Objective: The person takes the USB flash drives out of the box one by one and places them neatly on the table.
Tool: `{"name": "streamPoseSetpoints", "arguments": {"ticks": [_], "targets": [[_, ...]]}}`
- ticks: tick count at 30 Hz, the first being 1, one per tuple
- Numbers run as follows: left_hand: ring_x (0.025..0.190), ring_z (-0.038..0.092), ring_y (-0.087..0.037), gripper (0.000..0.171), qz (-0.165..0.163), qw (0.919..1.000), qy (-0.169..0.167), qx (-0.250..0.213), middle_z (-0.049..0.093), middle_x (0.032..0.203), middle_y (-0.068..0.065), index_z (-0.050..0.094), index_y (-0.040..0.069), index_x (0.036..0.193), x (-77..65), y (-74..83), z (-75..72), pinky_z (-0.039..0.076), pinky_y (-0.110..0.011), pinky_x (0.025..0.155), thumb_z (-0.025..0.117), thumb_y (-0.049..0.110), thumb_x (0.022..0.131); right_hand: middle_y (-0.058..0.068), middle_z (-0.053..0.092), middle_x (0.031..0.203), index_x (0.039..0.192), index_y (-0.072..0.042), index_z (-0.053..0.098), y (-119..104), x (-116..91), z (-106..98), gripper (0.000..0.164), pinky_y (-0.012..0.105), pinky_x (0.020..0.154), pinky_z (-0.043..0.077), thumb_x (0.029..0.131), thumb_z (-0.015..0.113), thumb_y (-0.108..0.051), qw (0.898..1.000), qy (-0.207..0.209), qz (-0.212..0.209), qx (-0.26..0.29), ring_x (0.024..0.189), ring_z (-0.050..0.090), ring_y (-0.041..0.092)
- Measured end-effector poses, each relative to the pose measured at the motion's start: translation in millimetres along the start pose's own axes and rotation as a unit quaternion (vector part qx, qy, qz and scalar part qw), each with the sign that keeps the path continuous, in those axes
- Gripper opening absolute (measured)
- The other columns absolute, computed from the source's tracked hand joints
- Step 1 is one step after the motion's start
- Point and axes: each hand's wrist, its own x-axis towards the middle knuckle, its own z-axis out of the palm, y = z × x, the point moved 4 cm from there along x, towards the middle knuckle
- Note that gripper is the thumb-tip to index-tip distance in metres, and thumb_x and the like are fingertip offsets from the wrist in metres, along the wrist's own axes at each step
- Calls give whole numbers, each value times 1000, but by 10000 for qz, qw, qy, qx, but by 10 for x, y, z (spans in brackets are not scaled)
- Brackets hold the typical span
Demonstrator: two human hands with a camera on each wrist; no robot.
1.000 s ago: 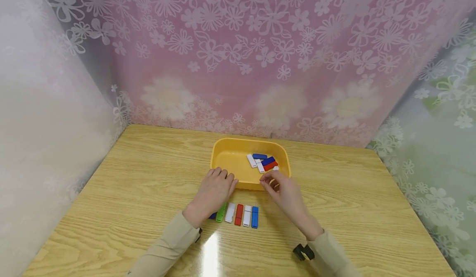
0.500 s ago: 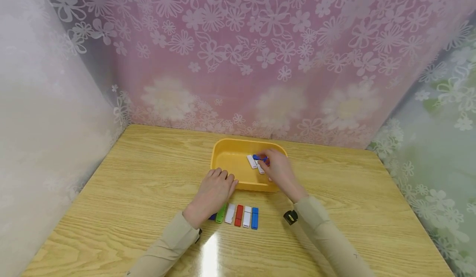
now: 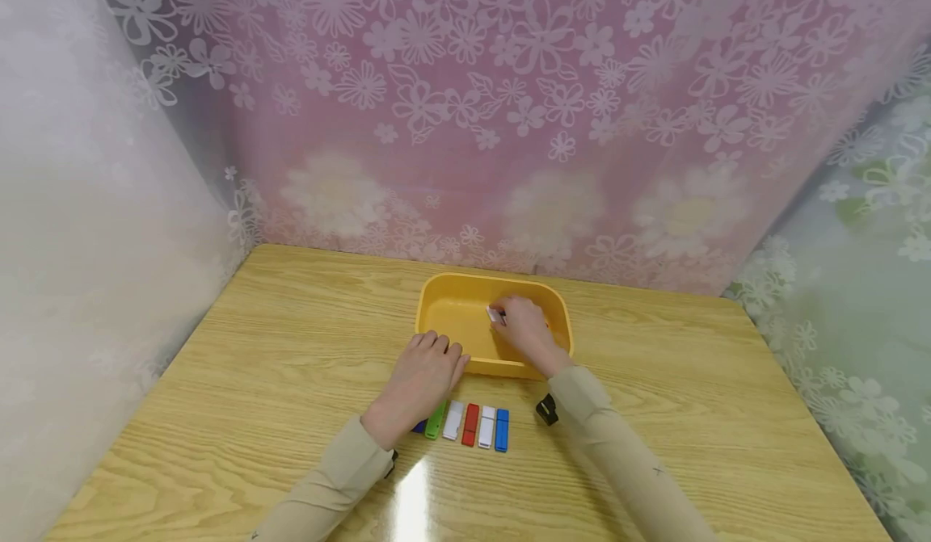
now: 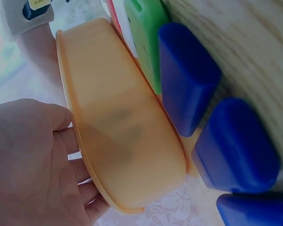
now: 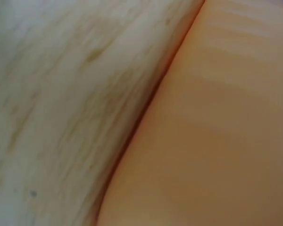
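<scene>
My left hand [image 3: 418, 376] holds the near left rim of a yellow plastic bin [image 3: 454, 281]; in the left wrist view its thumb lies at the rim and the fingers reach behind. Inside the bin, my right hand [image 3: 525, 328] has thumb and fingers around a small white plastic stick [image 3: 493, 314], shaped like a capped USB stick. That hand hides most of the other sticks there. On the table before the bin stands a row: blue [image 3: 502, 430], white [image 3: 486, 427], red [image 3: 470, 425], another white [image 3: 453, 421], green [image 3: 435, 421] and dark blue [image 4: 186, 75] sticks.
The wooden table [image 3: 676, 380] reaches back to a pink flowered curtain [image 3: 451, 122], with pale curtains at both sides. More dark blue sticks [image 4: 238, 146] follow in the row beneath my left arm. The right wrist view shows only the bin's wall [image 5: 203, 141] and tabletop.
My right hand has gone from the bin's near rim into the bin, over a blue stick, then left to the white one. My left hand keeps its place on the rim.
</scene>
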Motion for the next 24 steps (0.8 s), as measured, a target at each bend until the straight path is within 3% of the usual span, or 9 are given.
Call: {"name": "streamPoseSetpoints", "arguments": {"ticks": [13,20,24], "targets": [[84,60,-25,30,-49,10000,11,19,65,83,-5,68,9,89,2,6,-14,49,-38,83,55,30,106,12,71,97,110,-3,76,-19,40,82,24,43,79,55,86,75,-5,9995,-187,-77,254,87,67,28],[84,60,-25,30,-49,10000,-3,44,65,83,-4,69,8,90,1,8,-15,49,-38,83,55,30,105,10,71,93,114,-3,74,-38,19,84,29,33,66,53,86,69,-4,9983,-255,39,530,74,63,21],[85,60,-25,30,-55,10000,0,13,65,83,-4,69,8,90,2,9,-20,49,-38,84,55,30,106,12,71,95,118,-2,72,-42,22,90,31,33,66,54,87,68,-1,9985,-218,-11,499,74,64,21]]}}
